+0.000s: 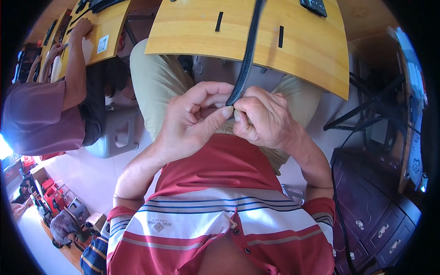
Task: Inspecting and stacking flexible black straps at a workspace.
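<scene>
A long black strip (250, 50), like a strap or sleeved cable, runs from the yellow wooden table (302, 43) down over its edge to my lap. My left hand (192, 119) and my right hand (261, 117) meet at its lower end, both pinching it between thumb and fingers. The very tip of the strip is hidden between my fingers. My hands hover above my knees in beige trousers (158, 82), close to my red striped shirt (220, 201).
On the table lie two short black pieces (219, 21) (281, 36) and a dark device (314, 6). A person in a mauve shirt (41, 114) works at a neighbouring table (98, 34) on the left. A grey plastic stool (117, 133) stands on the floor. Dark cabinet drawers (371, 215) stand right.
</scene>
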The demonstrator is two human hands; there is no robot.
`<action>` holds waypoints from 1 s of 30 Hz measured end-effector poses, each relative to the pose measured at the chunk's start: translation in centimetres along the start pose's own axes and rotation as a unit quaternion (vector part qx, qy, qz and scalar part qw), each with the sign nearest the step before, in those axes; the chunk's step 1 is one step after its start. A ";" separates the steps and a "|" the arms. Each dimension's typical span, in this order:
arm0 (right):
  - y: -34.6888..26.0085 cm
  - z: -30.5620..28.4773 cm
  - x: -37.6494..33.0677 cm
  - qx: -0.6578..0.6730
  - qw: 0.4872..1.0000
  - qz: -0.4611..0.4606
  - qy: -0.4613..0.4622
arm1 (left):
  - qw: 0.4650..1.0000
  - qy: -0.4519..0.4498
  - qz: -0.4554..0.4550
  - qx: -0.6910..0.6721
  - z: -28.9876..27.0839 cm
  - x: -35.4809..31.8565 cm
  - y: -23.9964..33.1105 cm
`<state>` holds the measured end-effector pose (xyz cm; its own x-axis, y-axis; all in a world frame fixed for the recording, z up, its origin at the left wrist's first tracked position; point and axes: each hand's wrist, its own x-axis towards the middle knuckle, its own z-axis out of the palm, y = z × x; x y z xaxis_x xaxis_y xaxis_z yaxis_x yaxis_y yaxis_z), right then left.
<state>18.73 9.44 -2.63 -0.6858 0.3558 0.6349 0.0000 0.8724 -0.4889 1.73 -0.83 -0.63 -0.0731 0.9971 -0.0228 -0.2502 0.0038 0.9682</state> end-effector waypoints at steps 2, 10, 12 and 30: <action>0.0 0.1 -0.3 0.005 1.000 0.007 0.003 | 0.995 -0.037 0.016 0.090 -0.2 0.2 0.2; 0.1 -0.9 -0.4 0.034 0.999 0.025 -0.032 | 0.974 -0.061 0.034 0.217 -0.3 0.2 -0.2; 0.1 -0.9 -0.5 0.026 0.999 0.028 -0.038 | 0.977 -0.053 0.028 0.204 -0.1 0.1 -0.7; -0.3 -0.1 -1.1 -0.035 0.999 0.011 -0.038 | 0.974 -0.054 0.073 0.206 -0.1 -0.3 -0.9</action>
<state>19.53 8.81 -3.17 -0.7387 0.3504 0.5757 0.0641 0.8869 -0.4576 1.92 -1.11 -1.50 0.0280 0.9915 0.1267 0.1652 -0.1296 0.9777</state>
